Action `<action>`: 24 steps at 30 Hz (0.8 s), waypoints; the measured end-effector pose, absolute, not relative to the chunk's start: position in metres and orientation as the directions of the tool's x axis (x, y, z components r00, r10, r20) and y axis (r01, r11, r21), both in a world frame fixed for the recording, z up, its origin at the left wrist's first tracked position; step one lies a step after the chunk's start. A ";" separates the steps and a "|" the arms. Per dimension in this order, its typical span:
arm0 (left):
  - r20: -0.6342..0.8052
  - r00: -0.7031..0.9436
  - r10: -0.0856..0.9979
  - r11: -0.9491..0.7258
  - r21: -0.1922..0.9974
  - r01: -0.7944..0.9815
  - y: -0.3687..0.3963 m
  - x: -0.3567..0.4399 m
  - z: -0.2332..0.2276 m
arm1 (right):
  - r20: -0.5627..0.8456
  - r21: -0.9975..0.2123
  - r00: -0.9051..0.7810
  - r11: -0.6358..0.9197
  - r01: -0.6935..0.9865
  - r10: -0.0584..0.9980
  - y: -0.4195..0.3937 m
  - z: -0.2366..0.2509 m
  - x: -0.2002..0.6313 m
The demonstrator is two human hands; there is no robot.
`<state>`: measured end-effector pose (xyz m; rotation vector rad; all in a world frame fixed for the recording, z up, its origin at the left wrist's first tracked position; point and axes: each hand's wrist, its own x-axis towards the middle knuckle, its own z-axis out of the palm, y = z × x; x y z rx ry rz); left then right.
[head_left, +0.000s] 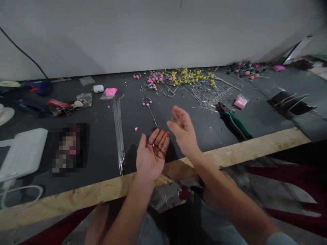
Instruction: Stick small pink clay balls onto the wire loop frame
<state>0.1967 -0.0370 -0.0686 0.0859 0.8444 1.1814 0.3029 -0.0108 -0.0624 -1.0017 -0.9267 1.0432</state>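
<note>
My left hand lies palm up near the table's front edge, fingers loosely curled, with a tiny pink bead resting on the fingers. My right hand hovers just to its right, edge-on, fingers apart and holding nothing. A thin wire with a small beaded loop lies on the dark table just beyond both hands. One loose pink bead sits on the table left of my left hand. A bundle of straight wires lies further left.
A heap of wire stems with pink and yellow beads lies at the back. Green-handled pliers, pink bead bags, a white earbud case and a white pouch lie around. The wooden table edge runs across the front.
</note>
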 end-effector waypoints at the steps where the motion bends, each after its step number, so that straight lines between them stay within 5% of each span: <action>1: -0.514 0.115 0.850 0.401 0.490 -0.774 -0.037 0.194 -0.068 | 0.070 -0.953 0.181 0.119 -0.280 0.981 -0.014 -0.067 0.303; 8: -0.427 0.143 0.893 0.381 0.547 -0.745 -0.040 0.192 -0.066 | -0.102 -0.927 -0.042 -0.110 -0.359 0.994 -0.041 -0.077 0.292; 16: -0.432 0.170 0.886 0.375 0.451 -0.810 -0.044 0.196 -0.055 | -0.043 -0.983 -0.050 -0.051 -0.176 0.998 -0.046 -0.088 0.287; 24: -0.372 0.128 0.919 0.316 0.503 -0.804 -0.045 0.195 -0.050 | 0.166 -0.973 -0.088 0.178 0.149 0.982 -0.046 -0.083 0.290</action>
